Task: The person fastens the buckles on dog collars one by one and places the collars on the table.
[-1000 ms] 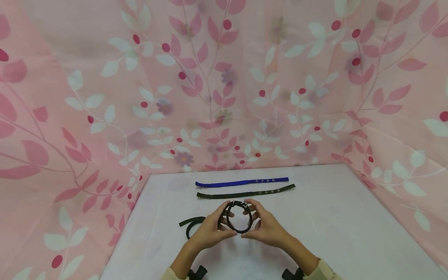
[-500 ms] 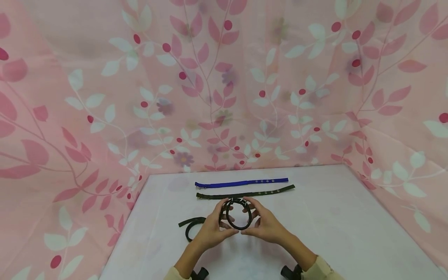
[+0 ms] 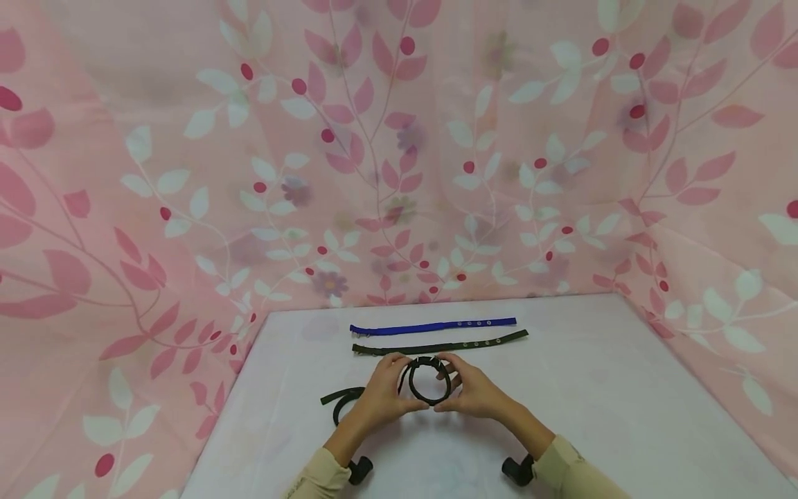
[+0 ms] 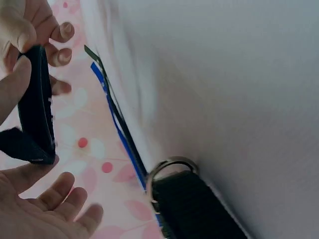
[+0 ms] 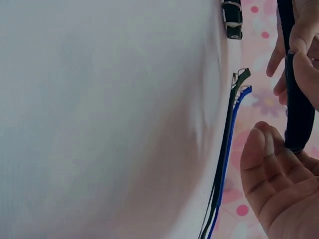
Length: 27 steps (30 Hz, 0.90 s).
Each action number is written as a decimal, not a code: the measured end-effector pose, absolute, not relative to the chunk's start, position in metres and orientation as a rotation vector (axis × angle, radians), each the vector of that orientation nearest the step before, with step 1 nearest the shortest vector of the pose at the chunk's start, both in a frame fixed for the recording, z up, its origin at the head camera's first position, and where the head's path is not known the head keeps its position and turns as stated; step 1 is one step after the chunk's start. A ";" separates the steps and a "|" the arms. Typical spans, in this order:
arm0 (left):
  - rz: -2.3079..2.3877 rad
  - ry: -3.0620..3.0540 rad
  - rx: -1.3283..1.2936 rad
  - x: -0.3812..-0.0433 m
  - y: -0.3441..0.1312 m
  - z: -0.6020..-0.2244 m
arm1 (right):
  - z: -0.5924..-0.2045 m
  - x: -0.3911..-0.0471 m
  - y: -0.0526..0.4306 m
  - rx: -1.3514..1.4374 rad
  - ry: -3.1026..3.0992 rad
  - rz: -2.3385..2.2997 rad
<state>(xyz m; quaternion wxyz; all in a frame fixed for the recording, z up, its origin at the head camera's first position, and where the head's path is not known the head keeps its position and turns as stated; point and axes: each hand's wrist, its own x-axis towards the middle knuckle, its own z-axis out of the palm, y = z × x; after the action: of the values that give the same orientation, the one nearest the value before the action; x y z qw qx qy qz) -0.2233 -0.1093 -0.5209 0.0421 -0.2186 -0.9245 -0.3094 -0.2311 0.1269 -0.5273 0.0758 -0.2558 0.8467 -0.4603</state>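
Both hands hold up a dark collar bent into a round loop, upright above the table in the head view. My left hand grips its left side, thumb at the bottom and fingers at the top. On the right side my right hand holds it the same way, its thumb close to the left thumb. Seen edge-on in the left wrist view, the collar strap runs between thumbs and fingertips, a loose end sticking out. In the right wrist view the dark band spans from fingertips to thumbs.
A blue collar and a dark green collar, both with eyelets, lie straight across the white table behind the hands. Another dark collar, curled, lies by the left forearm, partly hidden. Pink floral cloth surrounds the table.
The loop has shifted slightly, first up and then back down and a little right. The left hand's fingers no longer show through the loop. The collars on the table stay put.
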 end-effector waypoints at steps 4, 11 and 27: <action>-0.824 -2.923 -0.707 -0.231 -0.112 -0.526 | -0.532 -0.237 0.128 -0.730 2.541 -1.265; -0.632 -3.046 -0.816 -0.241 -0.113 -0.538 | -0.541 -0.241 0.128 -0.739 2.655 -1.009; -0.523 -3.172 -0.795 -0.247 -0.113 -0.542 | -0.549 -0.242 0.121 -0.664 2.670 -0.900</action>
<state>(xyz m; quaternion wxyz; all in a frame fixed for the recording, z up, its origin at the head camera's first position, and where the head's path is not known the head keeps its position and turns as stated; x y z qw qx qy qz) -0.2472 -0.1132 -0.5415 -0.0850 -0.2391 -0.9544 -0.1575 -0.2419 0.1209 -0.5494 0.1231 -0.2277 0.9153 -0.3086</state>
